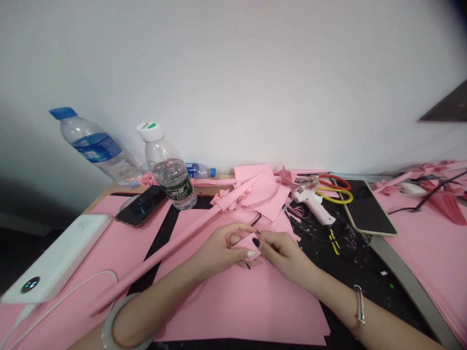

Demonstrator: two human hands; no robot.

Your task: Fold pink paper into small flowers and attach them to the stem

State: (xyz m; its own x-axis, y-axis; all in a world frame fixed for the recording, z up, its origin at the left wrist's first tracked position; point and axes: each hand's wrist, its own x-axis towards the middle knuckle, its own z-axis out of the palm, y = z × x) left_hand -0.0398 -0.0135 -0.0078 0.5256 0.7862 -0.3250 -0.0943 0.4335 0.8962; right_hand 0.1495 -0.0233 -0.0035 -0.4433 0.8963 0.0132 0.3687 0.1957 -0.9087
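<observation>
Where the head view looks down past both forearms, the left hand [221,247] pinches a small folded piece of pink paper [244,244] between thumb and fingers, while the right hand [286,250] has its thumb and fingertips drawn narrowly together at the piece's right corner. That piece sits between the two sets of fingertips, above the pink paper sheets [237,306] lying beneath them. Uneven pressure from the right thumb could skew the crease or tear the corner, and a loose left grip could let the fold spring open. Just left of the left fingers runs a rolled pink paper tube [178,237]; a forearm pressing on it might dent it. Beyond the right fingers lies a glue gun [312,203]; if hot, it could burn a knuckle reaching that way, and a snagged cord could drag it.
</observation>
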